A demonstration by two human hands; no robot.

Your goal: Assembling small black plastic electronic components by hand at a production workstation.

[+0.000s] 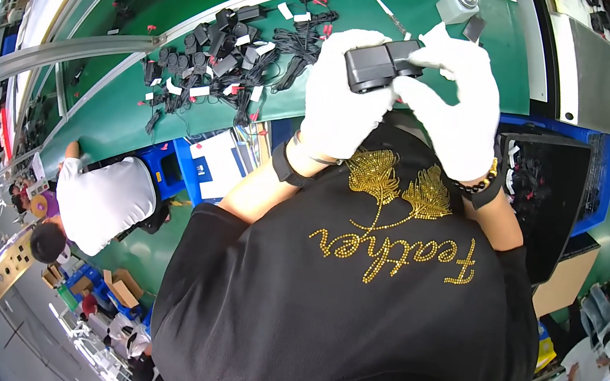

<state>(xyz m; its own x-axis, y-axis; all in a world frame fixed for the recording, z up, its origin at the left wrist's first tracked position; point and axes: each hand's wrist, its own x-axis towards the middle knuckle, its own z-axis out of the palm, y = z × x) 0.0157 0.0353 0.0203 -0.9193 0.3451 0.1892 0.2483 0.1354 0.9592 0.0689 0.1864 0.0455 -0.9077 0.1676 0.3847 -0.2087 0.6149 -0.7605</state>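
Observation:
Both of my hands wear white gloves and are raised in front of my chest, over the near edge of the green table. My left hand (342, 101) is closed round a black power adapter (371, 68), a blocky case with a narrower section at its right end. The thumb and forefinger of my right hand (464, 102) curve round that right end and pinch it, with green table showing in the gap between them. The adapter's underside is hidden by my left hand.
A heap of black adapters (219, 50) with coiled cables, white labels and red bits lies left on the green table (119, 98). A white dispenser bottle (457, 6) stands at the back. A black bin (535, 192) is at right. A seated person (104, 201) in white works at left.

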